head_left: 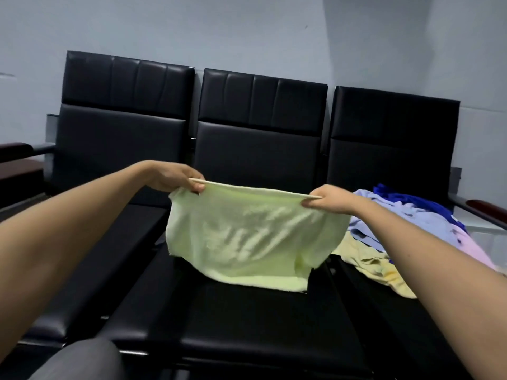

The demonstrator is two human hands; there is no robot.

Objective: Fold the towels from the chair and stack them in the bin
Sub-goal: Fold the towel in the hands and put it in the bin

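Note:
A pale green towel (247,234) hangs stretched between my two hands above the middle black chair seat (233,319); its lower edge touches the seat. My left hand (175,178) pinches the towel's upper left corner. My right hand (326,200) pinches the upper right corner. A heap of loose towels (397,229) in light blue, dark blue, pink and yellow lies on the right chair seat. No bin is in view.
Three black padded chairs stand in a row against a pale wall, with the left seat (90,270) bare. Armrests (482,209) stick out at the far right and far left. My grey-clothed knee (82,360) shows at the bottom left.

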